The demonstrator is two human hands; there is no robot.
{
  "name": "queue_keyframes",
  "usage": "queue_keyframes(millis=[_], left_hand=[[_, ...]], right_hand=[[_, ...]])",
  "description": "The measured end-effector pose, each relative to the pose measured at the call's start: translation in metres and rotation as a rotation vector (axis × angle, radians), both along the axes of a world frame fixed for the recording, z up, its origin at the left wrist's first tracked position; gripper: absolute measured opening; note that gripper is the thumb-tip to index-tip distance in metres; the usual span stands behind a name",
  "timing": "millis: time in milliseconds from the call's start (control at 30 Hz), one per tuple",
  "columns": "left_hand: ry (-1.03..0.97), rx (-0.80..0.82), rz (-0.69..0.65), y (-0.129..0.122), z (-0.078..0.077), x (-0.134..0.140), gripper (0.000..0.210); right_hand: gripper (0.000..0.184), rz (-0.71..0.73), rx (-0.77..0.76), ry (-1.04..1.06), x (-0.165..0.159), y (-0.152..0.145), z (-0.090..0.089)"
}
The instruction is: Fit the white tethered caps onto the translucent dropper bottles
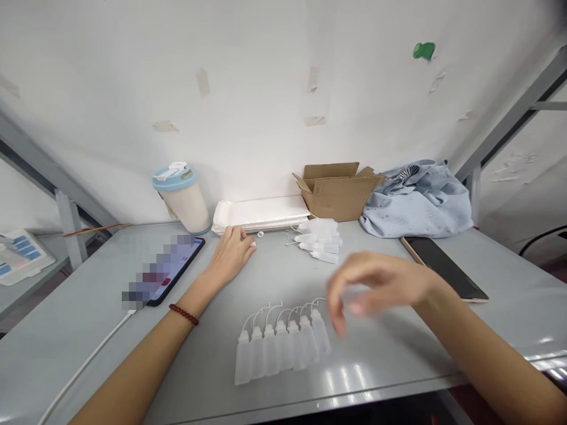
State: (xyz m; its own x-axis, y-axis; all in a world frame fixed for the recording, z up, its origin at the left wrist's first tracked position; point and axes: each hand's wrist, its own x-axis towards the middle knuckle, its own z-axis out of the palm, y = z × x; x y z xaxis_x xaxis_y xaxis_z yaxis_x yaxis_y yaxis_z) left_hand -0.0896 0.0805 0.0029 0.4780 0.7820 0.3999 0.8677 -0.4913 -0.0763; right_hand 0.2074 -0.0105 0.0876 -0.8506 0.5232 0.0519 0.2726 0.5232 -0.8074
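Note:
Several translucent white squeeze bottles (282, 348) lie side by side in a row near the table's front, their thin curved strips pointing away from me. Over the row's right end hovers my right hand (381, 286), blurred by motion, its fingers curved and apart with nothing visible between them. My left hand (230, 257) rests on the table by a stack of white packets (266, 212), fingers curled together around a small white piece that looks like a cap (253, 243). Just beyond its fingertips is a small round white cap (260, 234). More bottles (319, 239) are heaped farther back.
An opened cardboard box (341, 198) and a bundle of pale blue cloth (419, 203) stand along the wall. At the left are a lidded cup (183, 200) and a phone (177, 271) with a white cable (88, 363). Another dark phone (445, 268) lies beyond my right forearm.

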Motion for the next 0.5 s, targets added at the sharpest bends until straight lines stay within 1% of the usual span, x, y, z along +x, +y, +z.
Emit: queue_keyframes(millis=[33,67,100,167,233,300,367,500], left_hand=[[-0.015,-0.009,-0.007,-0.001,0.0,0.001,0.022],[-0.042,-0.018,-0.018,-0.002,0.0,0.001,0.022],[-0.08,-0.031,-0.035,-0.004,0.001,0.002,0.022],[-0.191,-0.074,-0.073,-0.012,0.003,0.006,0.022],[-0.308,-0.127,-0.092,-0.022,0.005,0.011,0.019],[-0.384,-0.161,-0.089,-0.033,0.008,0.017,0.017],[-0.422,-0.158,-0.102,-0.044,0.012,0.023,0.015],[-0.462,-0.113,-0.2,-0.056,0.018,0.032,0.016]], right_hand=[[0.03,0.015,-0.128,-0.071,-0.003,0.014,-0.001],[0.032,-0.044,-0.212,-0.108,-0.005,0.025,-0.004],[0.032,-0.079,-0.277,-0.159,-0.007,0.032,-0.008],[0.035,-0.109,-0.369,-0.24,-0.01,0.033,-0.015],[0.038,-0.097,-0.413,-0.313,-0.011,0.025,-0.021],[0.04,-0.066,-0.429,-0.389,-0.012,0.015,-0.022],[0.042,-0.047,-0.436,-0.459,-0.015,0.007,-0.023],[0.042,-0.075,-0.432,-0.54,-0.02,0.003,-0.028]])
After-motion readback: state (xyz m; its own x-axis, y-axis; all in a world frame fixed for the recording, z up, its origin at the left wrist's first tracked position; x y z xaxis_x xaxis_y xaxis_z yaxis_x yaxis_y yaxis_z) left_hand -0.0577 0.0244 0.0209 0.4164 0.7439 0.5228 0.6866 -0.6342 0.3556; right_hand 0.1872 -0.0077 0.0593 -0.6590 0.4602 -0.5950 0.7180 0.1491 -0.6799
